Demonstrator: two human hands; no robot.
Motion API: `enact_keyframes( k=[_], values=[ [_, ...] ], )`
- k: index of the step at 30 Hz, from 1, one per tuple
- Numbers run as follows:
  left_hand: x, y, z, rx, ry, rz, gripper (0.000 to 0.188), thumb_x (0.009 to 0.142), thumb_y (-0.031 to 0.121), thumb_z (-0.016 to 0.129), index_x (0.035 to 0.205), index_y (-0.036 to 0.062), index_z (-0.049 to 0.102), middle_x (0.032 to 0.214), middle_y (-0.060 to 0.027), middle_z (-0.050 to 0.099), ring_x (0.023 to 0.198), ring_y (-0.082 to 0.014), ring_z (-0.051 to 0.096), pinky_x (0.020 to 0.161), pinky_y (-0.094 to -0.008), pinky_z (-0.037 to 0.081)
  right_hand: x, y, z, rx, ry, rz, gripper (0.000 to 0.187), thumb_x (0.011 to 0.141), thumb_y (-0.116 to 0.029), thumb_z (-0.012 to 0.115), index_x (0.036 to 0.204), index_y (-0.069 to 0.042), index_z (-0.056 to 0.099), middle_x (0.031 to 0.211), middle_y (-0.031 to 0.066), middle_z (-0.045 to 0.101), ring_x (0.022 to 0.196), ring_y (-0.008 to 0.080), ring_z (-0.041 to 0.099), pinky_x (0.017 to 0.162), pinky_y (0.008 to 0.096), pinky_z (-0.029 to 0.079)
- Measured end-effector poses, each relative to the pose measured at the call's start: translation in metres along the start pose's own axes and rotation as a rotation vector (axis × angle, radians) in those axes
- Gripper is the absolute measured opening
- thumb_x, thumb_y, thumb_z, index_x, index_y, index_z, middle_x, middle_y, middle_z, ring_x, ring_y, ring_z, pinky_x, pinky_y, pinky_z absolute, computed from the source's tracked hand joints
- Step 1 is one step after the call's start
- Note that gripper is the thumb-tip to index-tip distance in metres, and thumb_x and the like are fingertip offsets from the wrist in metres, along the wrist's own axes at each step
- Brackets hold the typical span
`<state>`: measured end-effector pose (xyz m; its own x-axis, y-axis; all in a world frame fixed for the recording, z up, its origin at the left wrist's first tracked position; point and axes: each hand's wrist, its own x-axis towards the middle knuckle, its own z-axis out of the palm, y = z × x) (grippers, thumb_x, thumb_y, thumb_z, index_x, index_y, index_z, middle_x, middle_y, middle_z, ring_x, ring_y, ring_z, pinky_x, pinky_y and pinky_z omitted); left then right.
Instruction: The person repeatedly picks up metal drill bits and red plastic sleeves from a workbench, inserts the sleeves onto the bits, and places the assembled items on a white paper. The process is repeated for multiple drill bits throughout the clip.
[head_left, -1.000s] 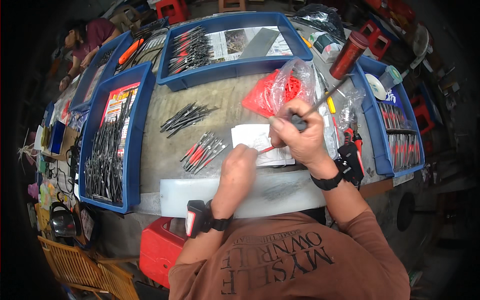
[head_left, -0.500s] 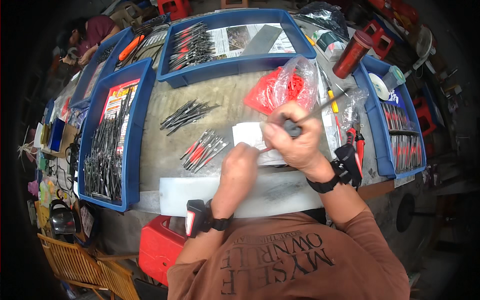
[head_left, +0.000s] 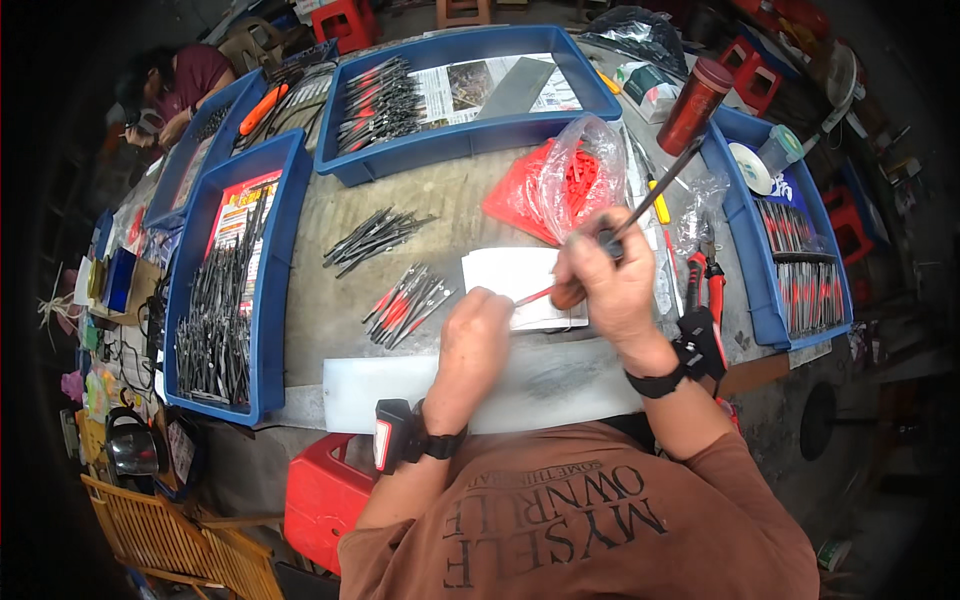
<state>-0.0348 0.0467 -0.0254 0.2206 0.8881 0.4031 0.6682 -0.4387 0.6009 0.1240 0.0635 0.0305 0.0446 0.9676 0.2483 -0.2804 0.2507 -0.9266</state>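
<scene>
Pinching a thin red strip (head_left: 533, 297) in the closed left hand (head_left: 474, 340), above white paper (head_left: 508, 272), with its far end near the right hand (head_left: 612, 287), too blurred to tell whether touching. Gripping a dark rod (head_left: 663, 188) in the right hand, tilted up and away toward a red flask (head_left: 694, 106). Working beside two loose heaps on the table (head_left: 310, 310), one of black pieces (head_left: 374, 238) and one of red-and-black pieces (head_left: 406, 306), and just short of a clear bag (head_left: 592, 150) of red parts (head_left: 577, 183).

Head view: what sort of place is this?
Probably a small hand-assembly workshop: blue trays holding many thin dark pieces, a clear bag of small red parts, and red-handled pliers on a worktable.
</scene>
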Motion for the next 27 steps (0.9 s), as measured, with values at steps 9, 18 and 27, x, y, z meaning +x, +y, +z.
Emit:
enact_keyframes(
  k=[9, 18, 27],
  values=[
    [-0.002, -0.001, 0.001, -0.007, 0.023, 0.024, 0.005, 0.073, -0.002, 0.061, 0.077, -0.0014, 0.061, 0.073, -0.0145, 0.056, 0.066, -0.0316, 0.055, 0.06, -0.0358, 0.045, -0.011, 0.002, -0.086, -0.23, 0.286, 0.135, 0.058, 0.074, 0.005, 0.047, 0.13, 0.002, 0.033, 0.083, 0.0025, 0.048, 0.071, 0.0079, 0.046, 0.063, 0.0204, 0.04],
    [0.002, 0.008, -0.003, -0.034, 0.032, -0.013, 0.003, 0.074, -0.002, 0.059, 0.077, -0.0014, 0.06, 0.071, -0.014, 0.055, 0.064, -0.0294, 0.055, 0.059, -0.0346, 0.043, -0.017, 0.032, -0.124, -1.062, 0.249, 0.158, 0.058, 0.077, -0.01, 0.054, 0.128, 0.008, 0.033, 0.108, 0.0274, 0.051, 0.101, 0.0379, 0.05, 0.087, 0.04, 0.039],
    [-0.002, 0.01, -0.007, 0.004, 0.131, 0.071, 0.006, 0.074, -0.004, 0.059, 0.08, -0.0012, 0.059, 0.073, -0.0134, 0.055, 0.064, -0.0298, 0.054, 0.057, -0.0343, 0.043, -0.018, 0.033, -0.122, -1.394, 0.224, -0.143, 0.043, 0.077, -0.016, 0.058, 0.11, 0.009, 0.048, 0.098, 0.0284, 0.054, 0.091, 0.0421, 0.049, 0.084, 0.0453, 0.037]
  ],
)
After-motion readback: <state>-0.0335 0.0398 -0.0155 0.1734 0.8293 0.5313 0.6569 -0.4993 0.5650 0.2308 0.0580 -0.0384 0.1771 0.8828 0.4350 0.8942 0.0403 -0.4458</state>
